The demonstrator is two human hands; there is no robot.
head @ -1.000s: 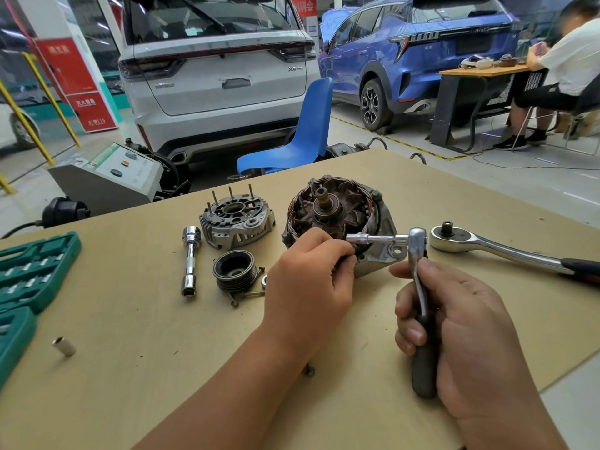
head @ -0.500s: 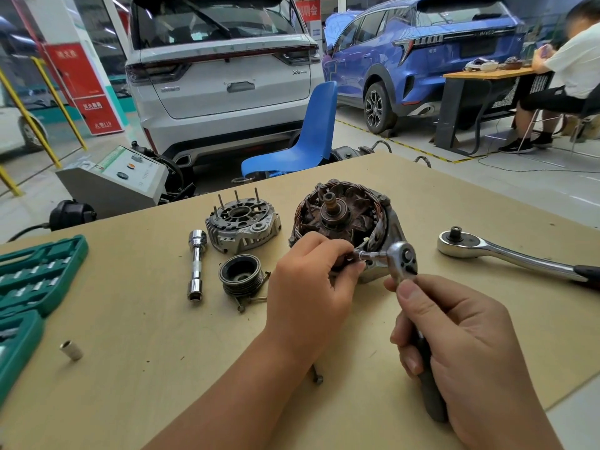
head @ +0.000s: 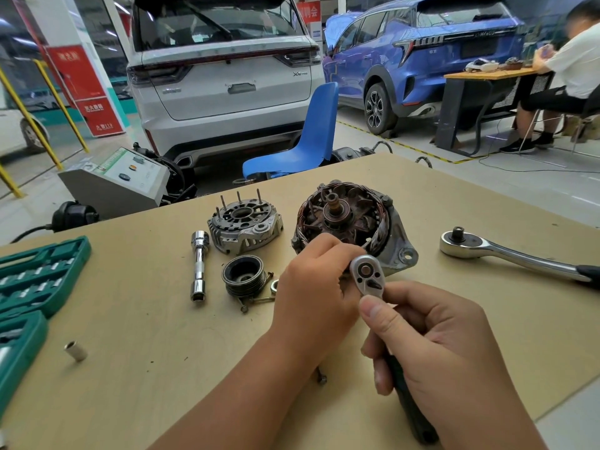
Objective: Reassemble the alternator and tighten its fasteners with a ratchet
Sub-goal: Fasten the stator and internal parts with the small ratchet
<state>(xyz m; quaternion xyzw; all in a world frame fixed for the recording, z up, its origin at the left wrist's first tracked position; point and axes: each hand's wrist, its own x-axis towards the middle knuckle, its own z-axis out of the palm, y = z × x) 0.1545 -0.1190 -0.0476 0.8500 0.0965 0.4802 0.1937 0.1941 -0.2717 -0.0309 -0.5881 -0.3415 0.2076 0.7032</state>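
Head view: alternator open — end cover and pulley lie apart, unfitted. Right hand grips small ratchet; left hand fingers curled at its head — held part hidden.

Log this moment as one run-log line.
right hand: grips small ratchet | left hand: steadies its drive end | alternator body: open, rear cover off

Bare forearms, no sleeves

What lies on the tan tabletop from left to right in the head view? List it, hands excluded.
Green plastic socket case → small loose silver socket → chrome extension bar → black grooved pulley → rusty alternator body → large chrome ratchet.
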